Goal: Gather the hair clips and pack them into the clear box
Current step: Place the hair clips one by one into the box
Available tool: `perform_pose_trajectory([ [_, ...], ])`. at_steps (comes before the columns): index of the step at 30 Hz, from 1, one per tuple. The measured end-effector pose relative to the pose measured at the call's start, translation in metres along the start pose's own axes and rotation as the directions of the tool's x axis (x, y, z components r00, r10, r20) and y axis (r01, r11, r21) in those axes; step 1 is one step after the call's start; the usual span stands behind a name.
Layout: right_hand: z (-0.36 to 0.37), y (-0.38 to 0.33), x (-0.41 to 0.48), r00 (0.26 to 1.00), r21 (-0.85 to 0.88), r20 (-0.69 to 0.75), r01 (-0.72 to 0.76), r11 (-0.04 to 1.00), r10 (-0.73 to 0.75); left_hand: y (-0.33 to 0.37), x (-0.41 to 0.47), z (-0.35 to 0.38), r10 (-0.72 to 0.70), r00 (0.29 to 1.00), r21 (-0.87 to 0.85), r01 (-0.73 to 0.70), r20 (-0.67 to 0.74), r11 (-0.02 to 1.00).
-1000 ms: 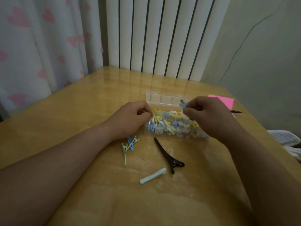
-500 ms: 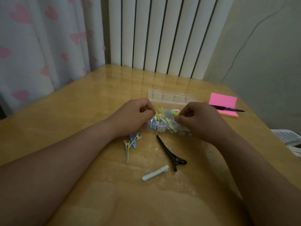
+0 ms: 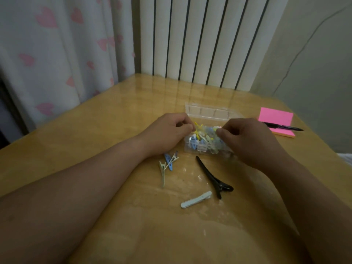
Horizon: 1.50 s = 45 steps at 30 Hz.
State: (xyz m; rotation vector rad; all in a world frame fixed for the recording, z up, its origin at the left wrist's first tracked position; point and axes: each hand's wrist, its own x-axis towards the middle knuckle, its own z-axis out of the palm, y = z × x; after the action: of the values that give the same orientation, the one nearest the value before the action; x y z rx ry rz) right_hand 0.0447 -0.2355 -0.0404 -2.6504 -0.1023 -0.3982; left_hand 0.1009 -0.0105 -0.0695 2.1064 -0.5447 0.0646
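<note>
The clear box [image 3: 201,149] stands open on the wooden table, its lid [image 3: 211,112] folded back, with several small coloured hair clips [image 3: 202,137] inside. My left hand [image 3: 167,133] grips the box's left end with curled fingers. My right hand [image 3: 247,141] hovers over the box's right half, fingertips pinched together down among the clips on a small clip. Loose on the table in front of the box lie a long black clip [image 3: 213,178], a white clip [image 3: 196,199], a blue clip [image 3: 168,159] and a pale green clip [image 3: 163,172].
A pink sticky-note pad [image 3: 275,119] with a black pen [image 3: 282,127] across it lies at the right, behind my right hand. A white radiator and a heart-patterned curtain stand behind the table. The table's right edge runs close to my right forearm.
My right hand, which held a small blue clip above the box, has come down into the box. My left hand has stayed at the box's left end.
</note>
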Motion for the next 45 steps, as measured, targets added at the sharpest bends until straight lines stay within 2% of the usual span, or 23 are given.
perform_pose_trajectory([
  [4,0.001,-0.016,-0.007,0.988,0.059,-0.048,0.147,0.987,-0.144,0.001,0.0,-0.009,-0.029,0.999,-0.039,0.03,0.035,0.999],
  [7,0.007,-0.03,-0.015,0.955,0.034,-0.011,0.298,0.954,-0.297,0.001,0.001,-0.013,-0.04,0.997,-0.067,0.044,0.063,0.997],
  [13,0.028,-0.049,-0.023,0.816,-0.065,0.14,0.573,0.817,-0.561,-0.001,0.002,-0.011,-0.055,0.996,-0.185,0.066,0.068,0.98],
  [16,0.039,-0.051,-0.022,0.77,-0.088,0.209,0.629,0.772,-0.603,-0.001,0.002,-0.01,-0.062,0.996,-0.18,0.072,0.058,0.981],
  [21,0.038,-0.051,-0.02,0.765,-0.084,0.207,0.635,0.768,-0.61,-0.001,0.001,-0.01,-0.071,0.995,-0.176,0.082,0.071,0.981],
  [23,0.033,-0.049,-0.021,0.797,0.023,0.139,0.591,0.806,-0.588,-0.002,0.002,-0.01,-0.054,0.996,-0.185,0.066,0.068,0.981],
  [27,0.016,-0.041,-0.018,0.93,0.271,-0.021,0.359,0.893,-0.367,-0.003,0.002,-0.011,-0.06,0.996,-0.163,0.07,0.065,0.984],
  [32,-0.005,-0.019,-0.005,0.983,0.378,-0.128,0.173,0.91,-0.133,-0.003,0.002,-0.009,-0.077,0.995,-0.105,0.083,0.06,0.991],
  [36,-0.024,0.006,0.004,0.977,0.354,-0.211,0.068,0.933,0.009,-0.002,0.002,-0.01,-0.045,0.997,-0.073,0.05,0.064,0.996],
  [39,-0.035,0.023,0.009,0.973,0.302,-0.219,-0.003,0.953,0.073,-0.003,0.003,-0.009,-0.038,0.998,-0.065,0.042,0.053,0.997],
  [42,-0.039,0.034,0.01,0.987,0.233,-0.131,-0.061,0.97,0.094,-0.005,0.003,-0.009,-0.043,0.998,-0.058,0.046,0.056,0.997],
  [45,-0.033,0.035,0.009,0.997,0.106,0.018,-0.072,0.992,0.07,-0.003,0.002,-0.01,-0.05,0.997,-0.056,0.053,0.066,0.997],
])
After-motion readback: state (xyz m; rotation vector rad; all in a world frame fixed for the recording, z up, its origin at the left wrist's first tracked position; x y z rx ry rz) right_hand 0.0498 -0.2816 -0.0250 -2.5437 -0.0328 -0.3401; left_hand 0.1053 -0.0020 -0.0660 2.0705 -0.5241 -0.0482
